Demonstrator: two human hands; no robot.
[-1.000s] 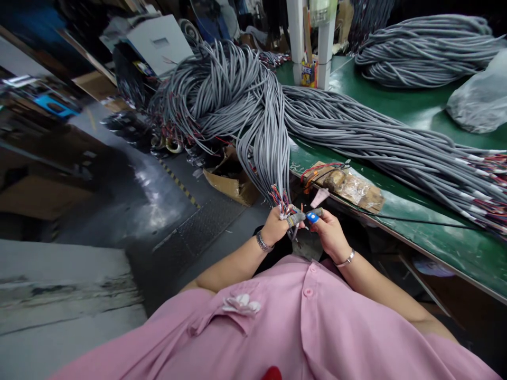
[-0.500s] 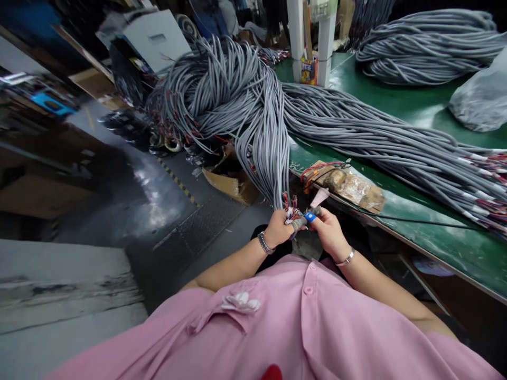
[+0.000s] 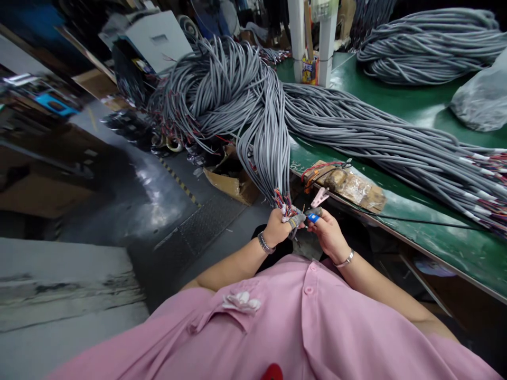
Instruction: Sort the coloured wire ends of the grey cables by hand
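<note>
A thick bundle of grey cables (image 3: 273, 142) hangs over the table edge toward me, its stripped ends showing thin coloured wires (image 3: 283, 201). My left hand (image 3: 280, 227) is closed around these cable ends, with a grey cover on its thumb. Close beside it, my right hand (image 3: 327, 229) is pinched near the wire tips. Its fingers wear a grey cover and a blue wrap (image 3: 312, 217). What lies between the right fingertips is too small to make out. A pink clip (image 3: 320, 197) is at the table edge just beyond the right hand.
The green table (image 3: 420, 221) runs along my right, bearing a long row of grey cables (image 3: 364, 124), a coiled bundle (image 3: 428, 47) and a plastic bag (image 3: 481, 97). A taped brown block (image 3: 352, 187) lies near its edge. An open carton (image 3: 233, 182) stands on the floor ahead.
The left hand's wires have spread and tilted slightly to the left. My right hand has shifted a little, and the pink clip has turned and shows its two legs.
</note>
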